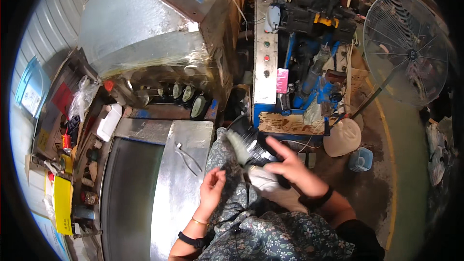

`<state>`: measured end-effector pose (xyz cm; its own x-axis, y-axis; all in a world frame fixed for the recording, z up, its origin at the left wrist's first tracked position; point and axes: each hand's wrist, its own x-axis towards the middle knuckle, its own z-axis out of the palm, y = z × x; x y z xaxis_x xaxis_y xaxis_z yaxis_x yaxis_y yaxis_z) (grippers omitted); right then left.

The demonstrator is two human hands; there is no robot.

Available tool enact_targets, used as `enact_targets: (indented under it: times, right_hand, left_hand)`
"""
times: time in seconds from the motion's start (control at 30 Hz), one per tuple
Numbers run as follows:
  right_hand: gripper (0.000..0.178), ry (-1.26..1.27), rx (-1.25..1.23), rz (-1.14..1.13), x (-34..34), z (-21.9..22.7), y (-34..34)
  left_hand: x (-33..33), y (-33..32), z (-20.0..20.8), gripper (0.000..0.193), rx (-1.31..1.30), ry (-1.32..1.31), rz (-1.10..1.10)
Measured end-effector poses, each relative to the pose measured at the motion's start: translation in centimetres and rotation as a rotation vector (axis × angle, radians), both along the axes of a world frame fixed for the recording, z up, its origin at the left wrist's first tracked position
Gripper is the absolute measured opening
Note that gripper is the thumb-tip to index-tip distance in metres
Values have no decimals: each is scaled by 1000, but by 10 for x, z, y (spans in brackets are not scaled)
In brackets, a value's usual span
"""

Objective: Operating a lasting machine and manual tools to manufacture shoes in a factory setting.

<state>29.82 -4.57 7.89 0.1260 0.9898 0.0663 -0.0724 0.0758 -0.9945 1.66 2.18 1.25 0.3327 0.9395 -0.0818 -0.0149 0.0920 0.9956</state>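
Note:
Over my lap, my right hand grips a glossy black shoe with a pale green-white part along its left side. Motion smears the shoe, and its far end is hard to make out. A whitish piece hangs below it, near the right thumb; its kind is unclear. My left hand is apart from the shoe, its fingers curled in with nothing visible in them. Left of that hand, a thin two-legged metal tool lies on the shiny metal tabletop.
Several dark shoes with pale green tops stand under a metal hood. A dark belt runs beside the tabletop. Ahead right are a machine with a button panel, a standing fan and a blue container.

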Motion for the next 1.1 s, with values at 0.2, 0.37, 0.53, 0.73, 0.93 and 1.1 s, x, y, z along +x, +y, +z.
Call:
enact_targets:
  times: [0.2, 0.37, 0.53, 0.73, 0.93, 1.1]
  right_hand:
    - [80, -610, 184, -569, 180, 108, 51]
    - [70, -1280, -230, -1047, 281, 158, 109]
    - [70, -1190, -470, -820, 319, 172, 133]
    - [73, -1608, -578, -638, 299, 156, 148]
    - [69, -1585, -468, -808, 285, 127, 136]
    - [68, -1563, -424, -810, 293, 122, 137]
  left_hand:
    - [-21, -9, -15, 29, 618, 582, -169]
    - [-15, -9, -19, 24, 715, 630, -119]
    - [-9, -6, -15, 24, 704, 605, -82]
    - [-6, -5, -17, 22, 720, 643, -78]
    - [-2, -8, -18, 20, 716, 641, -46]
    - [-1, -7, -18, 22, 719, 659, -60]
